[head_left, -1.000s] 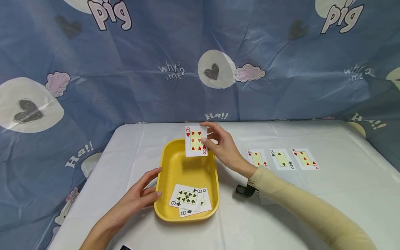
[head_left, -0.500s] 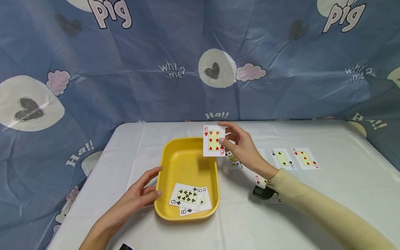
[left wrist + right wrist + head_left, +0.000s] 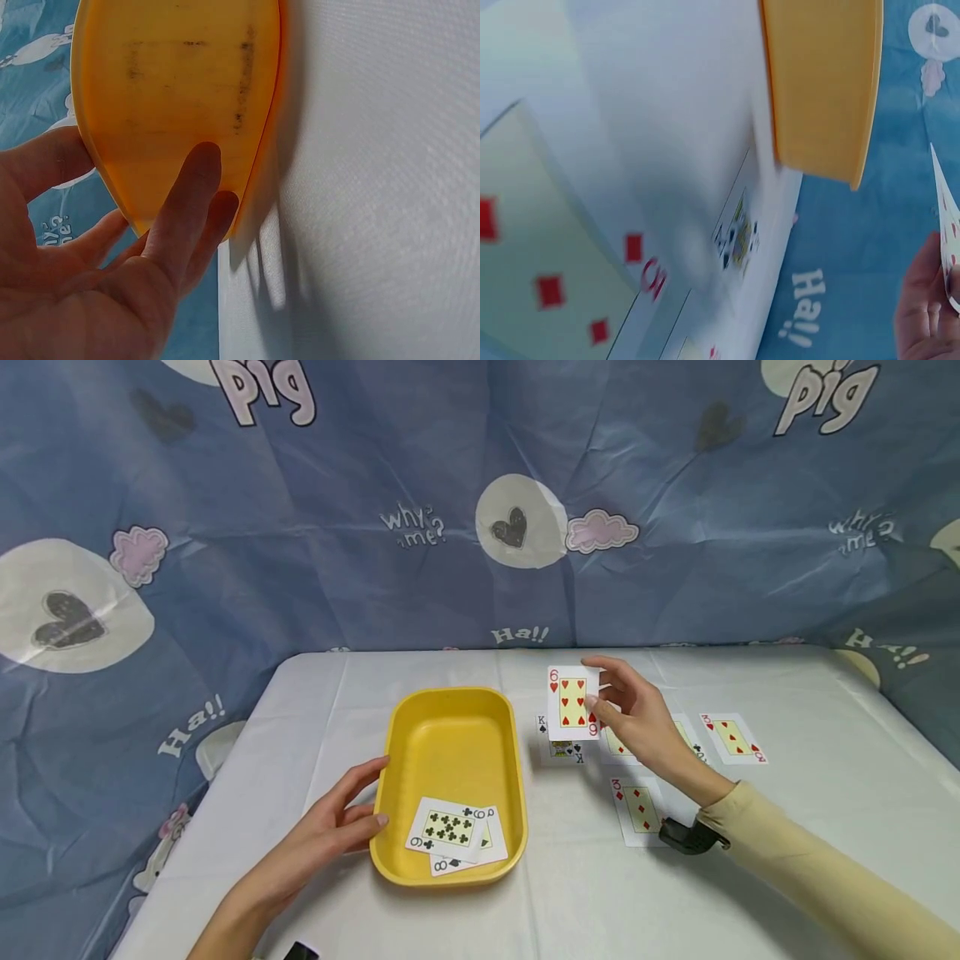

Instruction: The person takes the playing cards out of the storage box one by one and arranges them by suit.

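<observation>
My right hand (image 3: 647, 720) pinches a six of hearts playing card (image 3: 570, 693) between thumb and fingers, face toward me, above the cards at the right of the tray. Seen edge-on, that same card (image 3: 945, 217) appears at the right border of the right wrist view. With thumb at the rim and fingers against the outer wall, my left hand (image 3: 318, 843) holds the yellow tray (image 3: 442, 735) by its left side. Inside the tray, a clubs card (image 3: 448, 825) overlaps an eight of spades (image 3: 491, 852).
Right of the tray, a king of spades (image 3: 561, 753) lies partly hidden behind the held card. Beside it are a partly covered two of diamonds (image 3: 618, 745) and a three of hearts (image 3: 733, 739). A three of diamonds (image 3: 637, 810) lies nearer. Patterned blue cloth (image 3: 337, 568) hangs behind the white table.
My right hand has carried the six of hearts rightward, from over the tray to over the king of spades. The three of diamonds has come into view. My left hand stays at the tray.
</observation>
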Tool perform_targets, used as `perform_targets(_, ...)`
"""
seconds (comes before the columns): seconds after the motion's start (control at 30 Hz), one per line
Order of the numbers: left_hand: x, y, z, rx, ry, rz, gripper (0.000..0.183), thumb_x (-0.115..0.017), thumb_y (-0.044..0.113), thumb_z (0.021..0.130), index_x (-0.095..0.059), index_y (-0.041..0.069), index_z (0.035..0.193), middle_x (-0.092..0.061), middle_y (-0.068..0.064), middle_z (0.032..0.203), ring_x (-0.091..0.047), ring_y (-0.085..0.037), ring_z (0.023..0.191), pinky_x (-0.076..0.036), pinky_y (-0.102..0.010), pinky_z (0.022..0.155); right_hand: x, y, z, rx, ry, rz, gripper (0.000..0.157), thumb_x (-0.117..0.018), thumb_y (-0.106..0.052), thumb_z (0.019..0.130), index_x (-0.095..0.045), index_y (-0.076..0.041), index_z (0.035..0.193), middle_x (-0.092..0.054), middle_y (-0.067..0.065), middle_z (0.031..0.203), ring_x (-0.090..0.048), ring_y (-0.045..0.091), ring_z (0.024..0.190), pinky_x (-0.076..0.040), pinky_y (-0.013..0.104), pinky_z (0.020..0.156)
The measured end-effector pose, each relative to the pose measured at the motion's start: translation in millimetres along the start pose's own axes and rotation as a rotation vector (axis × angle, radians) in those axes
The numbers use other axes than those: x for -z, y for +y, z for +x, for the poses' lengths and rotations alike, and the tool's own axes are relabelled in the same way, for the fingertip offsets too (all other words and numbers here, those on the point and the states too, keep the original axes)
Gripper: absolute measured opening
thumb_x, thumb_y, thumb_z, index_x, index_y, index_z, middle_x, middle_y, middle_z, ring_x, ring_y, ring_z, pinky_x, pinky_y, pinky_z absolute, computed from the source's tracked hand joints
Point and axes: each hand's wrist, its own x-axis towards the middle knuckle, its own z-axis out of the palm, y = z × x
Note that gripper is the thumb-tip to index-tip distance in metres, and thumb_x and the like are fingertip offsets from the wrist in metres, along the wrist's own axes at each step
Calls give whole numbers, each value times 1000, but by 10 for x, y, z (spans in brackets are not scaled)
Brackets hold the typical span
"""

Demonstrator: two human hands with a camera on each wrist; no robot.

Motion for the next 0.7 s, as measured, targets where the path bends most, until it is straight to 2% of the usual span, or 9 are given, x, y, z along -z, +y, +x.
perform_targets(0.37,3,7,18,24,16,-1,68,-67,24,93,-31,28,151,-19,-8,160,-56,-27,121,-53,-43,89,368,57,-196,-16,27,-82,48,-57,3,96,-49,-10,141,-56,15,101,-58,19,80,-46,29,61)
perform_targets(0.7,3,-10,12,1,2,-10,68,-66,21,94,-31,27,151,-19,-8,160,-56,-27,120,-53,-42,89,764,79,-433,-32,52,-152,49,-55,5,97,-47,-11,143,-56,12,110,-60,15,90,-49,21,66)
